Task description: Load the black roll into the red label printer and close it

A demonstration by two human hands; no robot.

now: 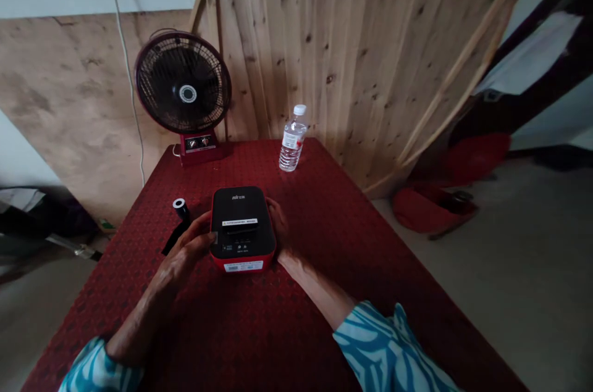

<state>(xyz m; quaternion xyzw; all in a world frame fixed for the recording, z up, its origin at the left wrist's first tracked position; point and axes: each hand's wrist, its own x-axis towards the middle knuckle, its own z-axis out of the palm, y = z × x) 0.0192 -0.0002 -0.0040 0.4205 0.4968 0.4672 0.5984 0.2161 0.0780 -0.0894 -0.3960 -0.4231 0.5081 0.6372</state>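
A boxy device (pixel 248 210) with a black top, red sides and rounded corners sits on the table, looking like a small label printer. Across its top runs a slot with a white strip of print beside it; a white label is stuck on the near side. My left hand (pixel 192 241) grips its left side, the thumb near the top's edge. Against the right side lies my right hand (pixel 280 228), its fingers partly hidden behind the device. Just left of my left hand are a small dark roll (pixel 180 207) with a white end and a black strip (pixel 175 239).
The table (pixel 315 305) has a dark red patterned cover. At its far left stands a fan (pixel 185 89); a clear plastic bottle (pixel 291 144) stands at the back. Behind leans a large round wooden board (pixel 352 65). A red container (pixel 426 210) is on the floor at right.
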